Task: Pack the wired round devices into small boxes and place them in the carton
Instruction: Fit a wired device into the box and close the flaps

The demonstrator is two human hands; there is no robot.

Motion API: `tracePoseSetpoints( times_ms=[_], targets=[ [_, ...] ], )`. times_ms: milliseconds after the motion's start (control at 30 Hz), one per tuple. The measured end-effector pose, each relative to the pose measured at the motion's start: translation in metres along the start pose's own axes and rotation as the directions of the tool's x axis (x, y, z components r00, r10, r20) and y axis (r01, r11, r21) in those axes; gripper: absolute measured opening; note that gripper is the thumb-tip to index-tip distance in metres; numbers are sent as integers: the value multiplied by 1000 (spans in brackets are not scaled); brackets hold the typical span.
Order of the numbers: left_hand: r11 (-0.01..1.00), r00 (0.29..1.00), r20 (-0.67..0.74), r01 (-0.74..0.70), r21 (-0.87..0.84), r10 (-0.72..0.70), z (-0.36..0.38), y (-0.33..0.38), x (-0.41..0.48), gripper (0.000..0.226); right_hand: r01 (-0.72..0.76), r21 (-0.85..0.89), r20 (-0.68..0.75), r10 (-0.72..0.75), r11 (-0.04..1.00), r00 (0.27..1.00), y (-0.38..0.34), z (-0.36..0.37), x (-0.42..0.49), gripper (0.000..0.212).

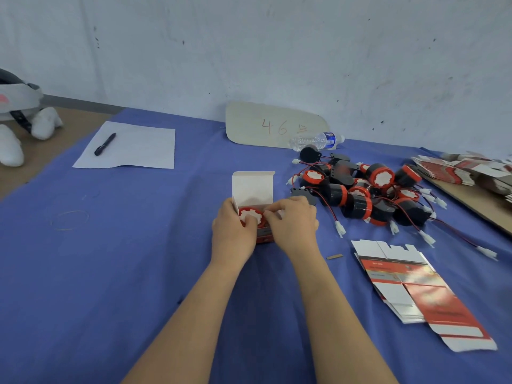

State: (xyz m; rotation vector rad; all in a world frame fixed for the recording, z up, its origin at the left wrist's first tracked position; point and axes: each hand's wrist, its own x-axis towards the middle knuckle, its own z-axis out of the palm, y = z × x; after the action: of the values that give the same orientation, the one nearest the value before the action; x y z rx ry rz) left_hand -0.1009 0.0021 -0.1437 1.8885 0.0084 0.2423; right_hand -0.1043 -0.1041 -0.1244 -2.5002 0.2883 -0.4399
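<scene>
Blue tablecloth (138, 273); red-black round devices (382, 176), white centres; red-white flat boxes (415, 286); black pen (105, 144).

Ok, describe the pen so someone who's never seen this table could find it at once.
Look at the big blue cloth, then the white sheet of paper on its far left. The black pen lies slantwise on that sheet: the only dark, slim thing there, far from the red-and-black devices at right.
</scene>
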Motion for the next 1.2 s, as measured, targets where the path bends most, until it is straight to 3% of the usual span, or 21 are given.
tracePoseSetpoints(
  times_ms=[133, 233, 333, 467, 500, 600, 733, 833, 900, 967, 1133, 1200],
  targets=[
    [983, 995, -99, -3, 185, 22, -2, -3, 0, 32, -112, 89, 122, 101, 990, 987, 5, -6, 5, 14],
    [983, 993, -93, -58, 172, 74, -3, -1, -3, 41, -147, 121, 163, 126, 982, 979, 2, -6, 7, 16],
    [982, 978, -109, -166, 94, 176, -1, 0, -4, 54, 22, -15, 49, -22, 1000, 999, -5, 0, 5, 23],
    [976, 975, -55, -216, 32, 217, 2, -3, -4, 19, 261, -25, 25, -261, 965, 965, -3, 0, -5, 28],
    [980, 980, -35, -197, 13, 198, 1, -4, -2, 22, 281, 25, 34, -282, 959, 959, -2, -1, -6, 33],
    [985, 984, -47, -170, 13, 170, -2, -10, 2, 15, 187, 188, 55, -201, 964, 978, 4, -6, -4, 34],
    [991, 987, -110, -121, -47, 116, -6, -9, 2, 39, 121, 337, 33, -140, 934, 990, 8, -2, -2, 21],
    [985, 994, -49, -100, -141, 94, -9, -7, 6, 56, 58, 377, 63, -89, 925, 994, 12, 2, 1, 42],
    [981, 991, -3, -131, -141, 132, -12, -6, 9, 44, 25, 442, 99, -76, 897, 992, 17, 0, 4, 62],
    [980, 982, 28, -185, -73, 187, -12, -5, 6, 43, 29, 471, 136, -105, 882, 985, 20, -2, 4, 68],
    [986, 987, 53, -147, -79, 152, -11, -6, 6, 24, -10, 533, 143, -79, 846, 986, 20, 1, 2, 46],
    [990, 987, 77, -136, -38, 138, -9, -7, 4, 26, -15, 520, 135, -64, 854, 989, 18, 1, 1, 40]
  ],
)
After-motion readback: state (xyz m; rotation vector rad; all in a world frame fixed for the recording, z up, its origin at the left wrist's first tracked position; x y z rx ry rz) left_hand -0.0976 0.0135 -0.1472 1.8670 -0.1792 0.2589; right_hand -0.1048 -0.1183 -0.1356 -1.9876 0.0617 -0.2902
